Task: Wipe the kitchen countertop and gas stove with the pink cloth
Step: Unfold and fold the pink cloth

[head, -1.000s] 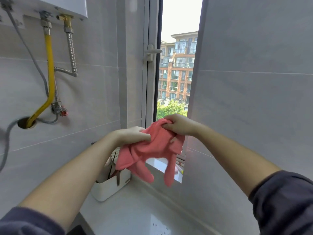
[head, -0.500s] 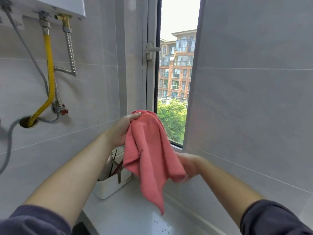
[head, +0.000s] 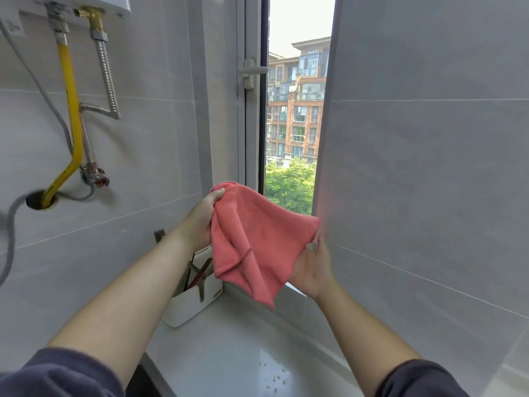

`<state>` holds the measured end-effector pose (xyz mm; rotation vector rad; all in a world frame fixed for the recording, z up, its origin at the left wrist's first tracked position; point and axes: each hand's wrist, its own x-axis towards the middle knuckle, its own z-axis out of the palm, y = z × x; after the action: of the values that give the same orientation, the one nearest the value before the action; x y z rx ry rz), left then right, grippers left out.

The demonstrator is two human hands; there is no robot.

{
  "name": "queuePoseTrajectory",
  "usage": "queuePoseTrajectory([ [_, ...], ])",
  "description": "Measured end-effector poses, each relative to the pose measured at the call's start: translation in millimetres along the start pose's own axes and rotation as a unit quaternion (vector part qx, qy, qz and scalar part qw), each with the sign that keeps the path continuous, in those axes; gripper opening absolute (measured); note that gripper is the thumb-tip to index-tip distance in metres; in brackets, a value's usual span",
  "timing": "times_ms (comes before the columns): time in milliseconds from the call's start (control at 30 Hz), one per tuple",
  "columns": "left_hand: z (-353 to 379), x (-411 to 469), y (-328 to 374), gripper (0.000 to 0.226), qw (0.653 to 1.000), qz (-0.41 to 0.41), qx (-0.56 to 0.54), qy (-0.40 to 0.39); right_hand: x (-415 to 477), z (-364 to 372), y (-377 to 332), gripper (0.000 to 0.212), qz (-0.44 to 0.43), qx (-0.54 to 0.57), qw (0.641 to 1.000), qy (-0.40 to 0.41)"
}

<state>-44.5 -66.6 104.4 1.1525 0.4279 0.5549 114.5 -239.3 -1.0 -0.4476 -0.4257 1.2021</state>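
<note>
- Pink cloth [head: 257, 242] hangs in the air at the centre of the frame, stretched between both hands above the countertop [head: 229, 353] and touching no surface.
- Left hand [head: 201, 222] grips the cloth's top corner, with its fingers curled tightly round a bunched fold.
- Right hand [head: 312, 270] holds the lower right edge with its palm turned to the camera. Its fingertips are blurred and partly hidden behind the fabric, but the taut line across to the other hand suggests a pinch, not a loose touch.
- Held apart like this, the cloth seems to be in the middle of being shaken out or refolded into a flat pad, so wiping has probably not begun.
- A white caddy [head: 189, 305] with dark utensils stands on the countertop just below the cloth, against the wall.
- A few water drops [head: 274, 376] lie on the countertop at the bottom centre, a likely first target.
- The window [head: 294, 110] behind shows buildings and trees, and a yellow hose [head: 70, 110] runs down the wall at upper left.
- No gas stove is in view.
</note>
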Motion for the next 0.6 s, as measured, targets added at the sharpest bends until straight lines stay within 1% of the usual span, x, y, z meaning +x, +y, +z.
queuePoseTrajectory([
  [67, -5, 3, -6, 0.04, 1.0, -0.005, 0.014, 0.023, -1, -2, -1, 0.088, 0.025, -0.015, 0.999, 0.022],
  [100, -7, 4, -8, 0.04, 0.999, -0.011, 0.025, 0.029, -1, 0, -1, 0.079, 0.044, -0.045, 0.997, 0.04],
  [133, -9, 4, -11, 0.038, 0.998, -0.02, 0.042, 0.032, -1, 4, -2, 0.064, 0.059, -0.094, 0.992, 0.062],
  [200, -11, 2, -15, 0.032, 0.992, -0.034, 0.111, 0.04, 1, 8, -7, 0.033, 0.072, -0.208, 0.968, 0.125],
  [267, -15, 4, -20, 0.031, 0.979, -0.029, 0.191, 0.066, 4, 13, -16, 0.021, 0.043, -0.272, 0.945, 0.177],
  [367, -23, 3, -27, 0.029, 0.949, -0.052, 0.268, 0.155, 6, 25, -34, 0.015, -0.024, -0.273, 0.938, 0.211],
  [433, -29, -1, -29, 0.021, 0.935, -0.075, 0.288, 0.194, 6, 33, -46, 0.011, -0.034, -0.284, 0.929, 0.235],
  [500, -37, -7, -31, 0.011, 0.927, -0.091, 0.282, 0.231, 6, 39, -55, 0.012, -0.032, -0.303, 0.918, 0.255],
  [533, -40, -9, -32, 0.011, 0.925, -0.099, 0.273, 0.246, 5, 41, -60, 0.014, -0.037, -0.315, 0.911, 0.263],
  [600, -45, -13, -35, 0.021, 0.929, -0.112, 0.243, 0.256, 4, 43, -67, 0.016, -0.055, -0.337, 0.902, 0.265],
])
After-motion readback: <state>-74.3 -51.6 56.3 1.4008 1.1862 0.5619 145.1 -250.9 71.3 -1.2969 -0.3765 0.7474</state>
